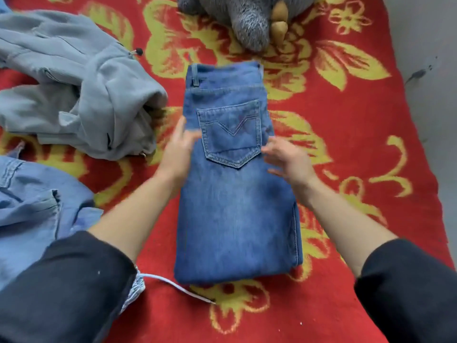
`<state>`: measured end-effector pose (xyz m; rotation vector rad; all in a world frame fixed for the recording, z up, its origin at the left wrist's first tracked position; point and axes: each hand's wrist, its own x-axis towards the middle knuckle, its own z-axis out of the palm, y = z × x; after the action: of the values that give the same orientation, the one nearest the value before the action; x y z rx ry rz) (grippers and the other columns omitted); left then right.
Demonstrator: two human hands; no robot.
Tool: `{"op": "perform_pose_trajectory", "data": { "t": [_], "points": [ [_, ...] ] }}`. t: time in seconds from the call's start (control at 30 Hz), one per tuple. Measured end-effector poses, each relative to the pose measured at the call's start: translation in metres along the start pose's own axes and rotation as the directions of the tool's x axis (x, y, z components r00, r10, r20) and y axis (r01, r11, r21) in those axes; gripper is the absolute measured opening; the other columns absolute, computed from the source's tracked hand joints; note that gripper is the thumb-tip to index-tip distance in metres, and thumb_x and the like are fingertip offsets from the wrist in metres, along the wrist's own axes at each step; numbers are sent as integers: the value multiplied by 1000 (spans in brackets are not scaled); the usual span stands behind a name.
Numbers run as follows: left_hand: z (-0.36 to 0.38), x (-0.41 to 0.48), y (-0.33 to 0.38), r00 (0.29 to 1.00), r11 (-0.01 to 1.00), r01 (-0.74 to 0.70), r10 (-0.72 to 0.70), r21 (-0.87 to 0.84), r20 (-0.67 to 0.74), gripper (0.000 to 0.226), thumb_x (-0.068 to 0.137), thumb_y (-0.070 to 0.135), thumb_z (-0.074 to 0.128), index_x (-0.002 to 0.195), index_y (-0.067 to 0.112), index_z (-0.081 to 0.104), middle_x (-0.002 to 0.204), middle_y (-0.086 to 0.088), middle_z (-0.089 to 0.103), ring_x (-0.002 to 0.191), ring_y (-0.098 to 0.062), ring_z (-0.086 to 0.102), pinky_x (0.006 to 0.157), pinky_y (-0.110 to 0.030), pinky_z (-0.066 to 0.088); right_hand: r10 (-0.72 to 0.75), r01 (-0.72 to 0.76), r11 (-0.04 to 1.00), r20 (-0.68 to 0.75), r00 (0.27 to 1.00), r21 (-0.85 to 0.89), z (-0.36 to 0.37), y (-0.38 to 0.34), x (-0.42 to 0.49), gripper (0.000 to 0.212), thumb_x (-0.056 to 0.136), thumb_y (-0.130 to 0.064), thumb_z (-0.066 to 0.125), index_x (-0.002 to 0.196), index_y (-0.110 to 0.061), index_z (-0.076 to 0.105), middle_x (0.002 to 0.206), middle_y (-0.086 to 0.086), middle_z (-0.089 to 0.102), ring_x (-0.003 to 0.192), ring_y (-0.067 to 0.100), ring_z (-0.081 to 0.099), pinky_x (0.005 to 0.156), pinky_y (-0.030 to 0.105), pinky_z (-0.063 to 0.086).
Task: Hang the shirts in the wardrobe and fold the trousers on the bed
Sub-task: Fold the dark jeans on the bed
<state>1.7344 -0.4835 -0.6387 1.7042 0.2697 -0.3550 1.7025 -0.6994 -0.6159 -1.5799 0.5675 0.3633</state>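
A pair of blue jeans [235, 206] lies folded lengthwise on the bed, waistband at the far end and a back pocket facing up. My left hand [176, 151] is at the jeans' left edge beside the pocket, fingers straight and blurred. My right hand [288, 160] hovers at the right edge, fingers spread and loose. Neither hand grips the fabric. Grey trousers [81, 95] lie crumpled at the left. A light blue shirt [32, 209] lies at the near left, partly under my left sleeve.
A red blanket with yellow flowers [358, 144] covers the bed. A grey plush toy [249, 18] sits at the far end just beyond the jeans. A white cord [178, 288] lies near my left sleeve. The bed's right edge meets a grey floor [430, 70].
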Motion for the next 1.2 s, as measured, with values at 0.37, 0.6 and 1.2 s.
{"op": "perform_pose_trajectory", "data": {
  "t": [0.37,0.6,1.2],
  "points": [
    [16,-147,-142,834,246,-549,105,799,541,96,77,66,45,152,14,14,158,-15,7,146,-25,-9,115,-41,0,-1,584,43,584,812,-811,-48,144,-91,115,66,-66,56,154,-22,-4,160,7,-11,148,23,-10,118,34,-3],
    [25,-153,-129,843,-14,-536,52,844,536,76,68,10,60,140,-2,39,140,-34,39,133,-45,37,104,-50,38,-132,543,-108,554,822,-832,-38,144,-93,97,44,-31,90,131,-2,56,130,25,57,117,36,59,94,46,50],
    [39,-233,-65,282,552,-125,-777,825,562,27,62,-6,56,76,17,58,63,2,53,65,-18,50,47,-20,34,727,170,314,351,590,-934,-48,109,-178,18,73,-15,59,55,-15,55,50,-5,53,48,13,51,44,18,40]
  ]
}}
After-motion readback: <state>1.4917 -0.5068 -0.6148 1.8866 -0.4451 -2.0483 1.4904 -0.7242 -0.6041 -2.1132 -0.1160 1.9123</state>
